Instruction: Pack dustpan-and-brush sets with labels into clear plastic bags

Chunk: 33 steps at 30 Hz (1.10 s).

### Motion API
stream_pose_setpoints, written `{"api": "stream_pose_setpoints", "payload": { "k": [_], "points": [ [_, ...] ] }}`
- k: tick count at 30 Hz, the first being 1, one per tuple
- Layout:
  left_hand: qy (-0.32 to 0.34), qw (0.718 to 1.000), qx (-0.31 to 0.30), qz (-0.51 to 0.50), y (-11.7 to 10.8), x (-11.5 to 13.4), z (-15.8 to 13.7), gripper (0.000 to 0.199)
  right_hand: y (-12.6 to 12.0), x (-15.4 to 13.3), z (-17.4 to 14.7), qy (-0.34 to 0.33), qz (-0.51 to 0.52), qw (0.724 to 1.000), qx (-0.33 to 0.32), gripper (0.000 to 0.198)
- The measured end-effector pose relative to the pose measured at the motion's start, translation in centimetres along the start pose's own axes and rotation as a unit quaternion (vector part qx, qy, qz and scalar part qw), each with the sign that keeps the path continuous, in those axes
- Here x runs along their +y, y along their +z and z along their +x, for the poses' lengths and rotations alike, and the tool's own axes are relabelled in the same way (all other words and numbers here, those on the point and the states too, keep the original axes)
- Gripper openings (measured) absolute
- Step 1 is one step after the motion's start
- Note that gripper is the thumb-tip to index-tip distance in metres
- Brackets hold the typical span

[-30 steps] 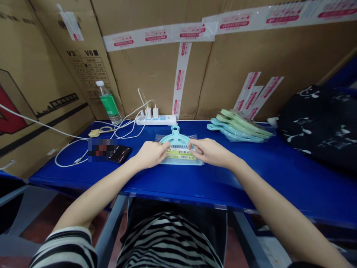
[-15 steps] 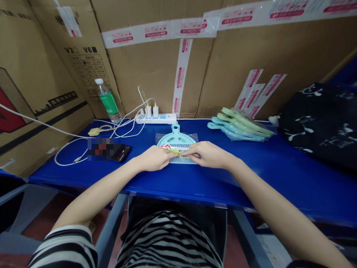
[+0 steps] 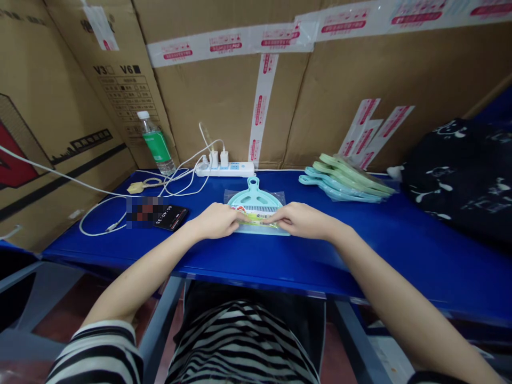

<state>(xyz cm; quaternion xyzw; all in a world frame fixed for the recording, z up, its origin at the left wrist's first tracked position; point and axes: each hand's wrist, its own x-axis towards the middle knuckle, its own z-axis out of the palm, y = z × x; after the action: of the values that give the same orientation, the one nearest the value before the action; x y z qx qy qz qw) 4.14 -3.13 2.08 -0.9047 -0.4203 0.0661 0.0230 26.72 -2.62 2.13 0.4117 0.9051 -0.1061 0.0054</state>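
A light blue dustpan [image 3: 256,198] in a clear plastic bag lies flat on the table in front of me, its looped handle pointing away. A printed label [image 3: 260,216] with yellow and white areas runs across its middle. My left hand [image 3: 218,220] is at the package's left side, fingers mostly curled, index finger reaching onto the label. From the right, my right hand [image 3: 302,220] touches the label the same way. Both hands are closed at the near edges, with a small gap between their fingertips. The undersides of the fingers are hidden.
Several bagged blue and green dustpans [image 3: 348,180] are stacked at the back right, beside a dark patterned bag [image 3: 460,181]. To the left are a phone [image 3: 172,217], white cables, a power strip [image 3: 226,169] and a water bottle [image 3: 157,144]. Cardboard [image 3: 224,106] walls the back.
My hands have drawn slightly apart along the label, showing more of its middle. The dustpan stays in place. The phone screen now shows a timer.
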Motion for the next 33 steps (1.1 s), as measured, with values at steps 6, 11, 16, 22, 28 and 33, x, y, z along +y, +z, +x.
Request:
{"api": "stream_pose_setpoints", "payload": {
  "k": [6, 11, 16, 22, 28, 33],
  "points": [
    [-0.052, 0.998, 0.006, -0.034, -0.7, -0.8, -0.4, 0.039, -0.9, 0.4, -0.5, 0.029, 0.008, 0.998, -0.050, 0.054],
    [-0.098, 0.994, -0.004, -0.037, -1.1, -1.5, -0.7, 0.040, -1.3, 1.2, -1.3, 0.056, -0.002, 0.997, -0.048, 0.054],
    [-0.109, 0.994, -0.001, -0.032, -1.2, -1.5, -0.7, 0.038, -1.6, 1.4, -1.5, 0.092, 0.015, 0.995, -0.037, 0.051],
    [-0.129, 0.991, -0.014, -0.024, -1.5, -1.3, -0.8, 0.032, -1.8, 0.8, -1.0, 0.152, 0.021, 0.988, -0.017, 0.043],
    [-0.126, 0.992, -0.008, -0.005, -1.6, -1.3, -0.7, 0.031, -1.6, 0.4, -0.8, 0.169, -0.003, 0.986, -0.005, 0.036],
    [-0.120, 0.992, -0.028, 0.014, -1.0, -1.0, -0.6, 0.031, -1.5, 0.4, -0.8, 0.145, -0.012, 0.989, -0.002, 0.033]
  ]
}}
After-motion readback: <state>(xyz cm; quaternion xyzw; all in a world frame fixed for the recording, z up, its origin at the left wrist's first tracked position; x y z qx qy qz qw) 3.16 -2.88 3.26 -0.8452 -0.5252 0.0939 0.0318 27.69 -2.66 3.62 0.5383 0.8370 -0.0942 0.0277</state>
